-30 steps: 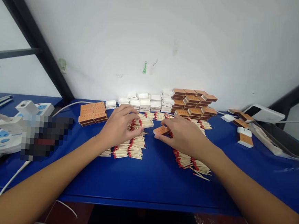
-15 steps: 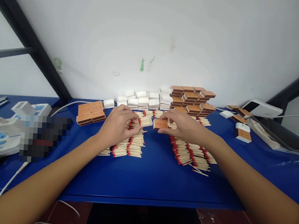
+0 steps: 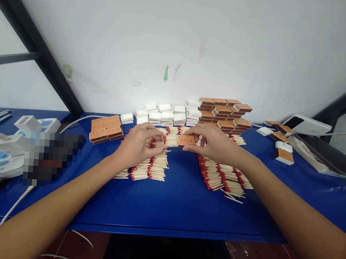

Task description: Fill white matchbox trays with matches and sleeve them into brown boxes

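Between thumb and fingers, my left hand grips one end of a white matchbox tray with matches lying in it. My right hand pinches an orange matchbox sleeve by its right side. The tray's right end meets the sleeve's left opening; whether it has entered cannot be made out. Loose red-tipped matches lie in rows below both hands, one group at the left and another at the right.
White trays are stacked along the wall, beside piled orange sleeves. A block of matchboxes sits at the left. Power strips and cables occupy the far left. A white device and loose boxes lie at the right.
The tray in my left hand and the sleeve in my right hand have come together, closing the small gap. The tray has levelled in line with the sleeve.
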Demonstrator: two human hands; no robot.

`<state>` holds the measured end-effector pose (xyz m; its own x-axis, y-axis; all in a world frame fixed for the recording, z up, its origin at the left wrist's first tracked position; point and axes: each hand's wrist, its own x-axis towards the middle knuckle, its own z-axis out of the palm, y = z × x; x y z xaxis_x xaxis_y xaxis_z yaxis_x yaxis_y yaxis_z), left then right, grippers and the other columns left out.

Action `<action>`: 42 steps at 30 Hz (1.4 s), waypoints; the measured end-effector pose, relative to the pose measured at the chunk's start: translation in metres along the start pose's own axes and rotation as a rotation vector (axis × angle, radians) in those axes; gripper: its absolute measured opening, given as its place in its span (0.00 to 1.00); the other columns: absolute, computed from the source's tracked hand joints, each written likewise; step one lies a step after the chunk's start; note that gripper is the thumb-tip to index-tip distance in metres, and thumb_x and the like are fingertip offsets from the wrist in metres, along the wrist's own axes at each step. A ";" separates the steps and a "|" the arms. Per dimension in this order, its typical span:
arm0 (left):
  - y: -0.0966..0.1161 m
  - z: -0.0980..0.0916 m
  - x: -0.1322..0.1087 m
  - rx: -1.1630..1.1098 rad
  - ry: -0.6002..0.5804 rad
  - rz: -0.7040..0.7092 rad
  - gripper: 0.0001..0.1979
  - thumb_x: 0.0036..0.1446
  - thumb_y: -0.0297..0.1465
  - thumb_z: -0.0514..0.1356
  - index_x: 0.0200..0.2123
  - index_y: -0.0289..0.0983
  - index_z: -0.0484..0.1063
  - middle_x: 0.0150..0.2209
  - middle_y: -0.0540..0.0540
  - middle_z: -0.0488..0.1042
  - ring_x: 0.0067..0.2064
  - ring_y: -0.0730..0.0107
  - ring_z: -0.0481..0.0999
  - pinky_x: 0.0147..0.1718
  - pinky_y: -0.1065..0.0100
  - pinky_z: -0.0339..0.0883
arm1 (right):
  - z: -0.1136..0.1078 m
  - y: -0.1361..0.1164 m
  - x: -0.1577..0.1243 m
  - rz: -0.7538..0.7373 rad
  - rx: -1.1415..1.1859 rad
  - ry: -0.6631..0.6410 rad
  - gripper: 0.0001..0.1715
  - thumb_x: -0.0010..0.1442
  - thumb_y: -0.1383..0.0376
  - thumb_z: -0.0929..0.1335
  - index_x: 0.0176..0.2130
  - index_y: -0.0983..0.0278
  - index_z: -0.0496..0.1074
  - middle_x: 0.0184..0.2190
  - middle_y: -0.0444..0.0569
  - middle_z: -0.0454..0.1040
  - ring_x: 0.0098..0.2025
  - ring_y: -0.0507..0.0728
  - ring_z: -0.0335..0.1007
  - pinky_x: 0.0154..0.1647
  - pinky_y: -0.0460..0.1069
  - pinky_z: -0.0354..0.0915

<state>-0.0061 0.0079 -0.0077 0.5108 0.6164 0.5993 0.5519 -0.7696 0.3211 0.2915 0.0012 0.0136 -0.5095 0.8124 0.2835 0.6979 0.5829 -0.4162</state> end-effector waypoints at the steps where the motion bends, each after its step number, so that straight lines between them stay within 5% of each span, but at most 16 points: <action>1: 0.001 0.000 0.000 -0.029 -0.013 0.003 0.10 0.64 0.38 0.73 0.46 0.41 0.83 0.44 0.46 0.85 0.44 0.60 0.84 0.51 0.55 0.78 | 0.000 0.000 0.000 0.000 0.018 0.003 0.24 0.67 0.46 0.76 0.50 0.60 0.81 0.41 0.51 0.80 0.39 0.60 0.74 0.40 0.54 0.67; 13: 0.001 0.000 0.000 -0.243 -0.054 -0.141 0.14 0.65 0.40 0.72 0.49 0.41 0.83 0.52 0.43 0.86 0.45 0.61 0.89 0.48 0.59 0.85 | 0.009 -0.009 0.001 0.023 0.186 0.091 0.24 0.64 0.46 0.77 0.53 0.57 0.83 0.45 0.52 0.83 0.40 0.61 0.76 0.43 0.57 0.73; 20: 0.004 0.002 0.000 -0.163 0.009 -0.128 0.14 0.64 0.40 0.75 0.50 0.42 0.83 0.49 0.44 0.87 0.50 0.58 0.88 0.53 0.54 0.83 | 0.031 -0.027 -0.002 0.145 0.403 0.204 0.35 0.70 0.45 0.72 0.68 0.58 0.74 0.64 0.60 0.78 0.56 0.67 0.79 0.56 0.65 0.79; 26: 0.002 0.002 -0.001 -0.223 0.059 -0.147 0.18 0.64 0.42 0.75 0.52 0.42 0.82 0.50 0.44 0.86 0.47 0.60 0.89 0.51 0.57 0.83 | 0.040 -0.051 -0.011 0.221 0.605 0.072 0.39 0.75 0.37 0.63 0.74 0.51 0.71 0.74 0.54 0.72 0.71 0.72 0.72 0.72 0.73 0.68; 31: 0.001 0.003 -0.002 -0.153 0.064 -0.093 0.18 0.62 0.45 0.77 0.50 0.43 0.83 0.47 0.45 0.86 0.47 0.58 0.87 0.51 0.54 0.82 | 0.041 -0.062 -0.016 0.152 0.512 0.098 0.43 0.73 0.33 0.63 0.75 0.49 0.68 0.74 0.51 0.71 0.82 0.72 0.54 0.81 0.74 0.53; 38: 0.004 0.002 -0.003 -0.072 0.099 -0.022 0.23 0.63 0.43 0.76 0.56 0.42 0.79 0.49 0.45 0.84 0.49 0.59 0.86 0.51 0.56 0.79 | 0.035 -0.062 -0.017 0.100 0.434 0.062 0.43 0.74 0.34 0.62 0.75 0.53 0.67 0.70 0.55 0.76 0.78 0.73 0.61 0.77 0.73 0.61; 42: 0.002 -0.002 -0.002 -0.007 0.127 0.081 0.16 0.68 0.40 0.72 0.55 0.42 0.79 0.49 0.44 0.83 0.51 0.59 0.83 0.52 0.56 0.78 | 0.036 -0.058 -0.015 0.096 0.471 0.102 0.45 0.74 0.34 0.62 0.77 0.50 0.64 0.76 0.53 0.68 0.78 0.72 0.61 0.78 0.75 0.58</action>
<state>-0.0070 0.0051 -0.0070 0.4657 0.5262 0.7115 0.5072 -0.8176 0.2727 0.2406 -0.0456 0.0026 -0.3861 0.8731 0.2978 0.4236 0.4546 -0.7835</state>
